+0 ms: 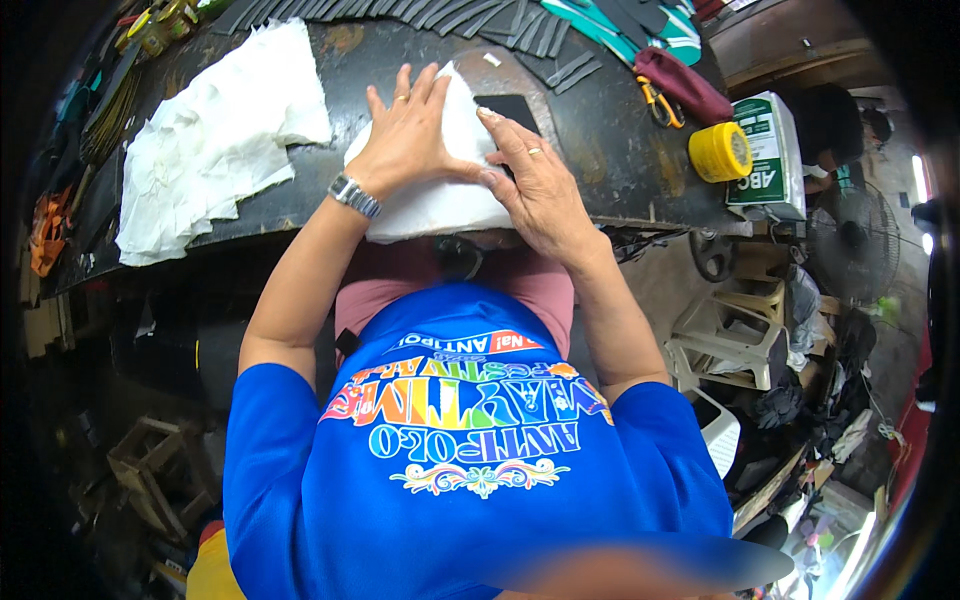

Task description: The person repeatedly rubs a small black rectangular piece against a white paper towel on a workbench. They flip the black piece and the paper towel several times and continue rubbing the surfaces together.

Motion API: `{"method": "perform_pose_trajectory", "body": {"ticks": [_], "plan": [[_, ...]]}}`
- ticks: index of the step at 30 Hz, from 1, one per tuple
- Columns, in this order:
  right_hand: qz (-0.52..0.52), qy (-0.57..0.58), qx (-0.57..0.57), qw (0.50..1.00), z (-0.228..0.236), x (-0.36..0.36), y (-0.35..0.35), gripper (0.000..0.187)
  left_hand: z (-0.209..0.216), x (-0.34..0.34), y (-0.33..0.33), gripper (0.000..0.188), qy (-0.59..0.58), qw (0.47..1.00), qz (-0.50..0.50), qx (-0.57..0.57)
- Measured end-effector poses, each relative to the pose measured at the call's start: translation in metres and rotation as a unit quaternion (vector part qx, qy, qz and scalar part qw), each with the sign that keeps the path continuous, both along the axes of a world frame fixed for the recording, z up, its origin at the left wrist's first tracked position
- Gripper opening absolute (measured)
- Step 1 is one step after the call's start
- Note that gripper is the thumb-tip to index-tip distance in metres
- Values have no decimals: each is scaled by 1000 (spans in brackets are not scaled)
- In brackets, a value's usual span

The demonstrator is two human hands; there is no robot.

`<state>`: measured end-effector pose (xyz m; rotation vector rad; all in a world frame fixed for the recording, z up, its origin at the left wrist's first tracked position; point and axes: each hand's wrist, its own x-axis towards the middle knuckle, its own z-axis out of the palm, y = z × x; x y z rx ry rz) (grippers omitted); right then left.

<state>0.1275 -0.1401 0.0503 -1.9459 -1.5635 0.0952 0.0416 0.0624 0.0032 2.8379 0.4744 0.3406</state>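
Sheet [430,210], white, lies near the upper centre of the frame, at the near edge of the dark counter [615,150], under both hands. The left hand [412,140] rests flat on it with fingers spread toward the top of the frame, its thumb reaching right toward the other hand. The right hand [535,180] lies along the sheet's right side, its fingers pointing up and left; whether its thumb and fingertips pinch the edge I cannot tell. A black piece [517,108] shows just beyond the right hand, partly covered. A watch [355,195] is on the left wrist, and each hand wears a ring.

At the upper left of the frame a white pile [240,125] with uneven edges spreads over the counter. Dark strips [450,15] run in a row along the top. At the upper right are a maroon pouch [688,88], orange-handled scissors [657,102] touching it, a yellow jar [718,152] and a green-and-white package [772,150]. Plastic stools [735,338] and a fan [852,240] stand at the right.
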Motion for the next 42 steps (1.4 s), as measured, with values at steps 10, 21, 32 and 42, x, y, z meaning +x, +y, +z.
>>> {"method": "perform_pose_trajectory", "body": {"ticks": [10,21,32,42], "plan": [[-60,389,108,913,-10,29,7,57,13,10,18,76,-30,993,56,-97],[-53,432,156,886,-17,0,-9,63,-1,14,28,68,-60,995,34,-68],[-164,354,193,900,-23,-43,-35,64,2,12,25,95,-42,999,20,16],[-198,278,170,924,-26,-41,-40,61,27,0,11,91,-28,999,-18,-28]]}}
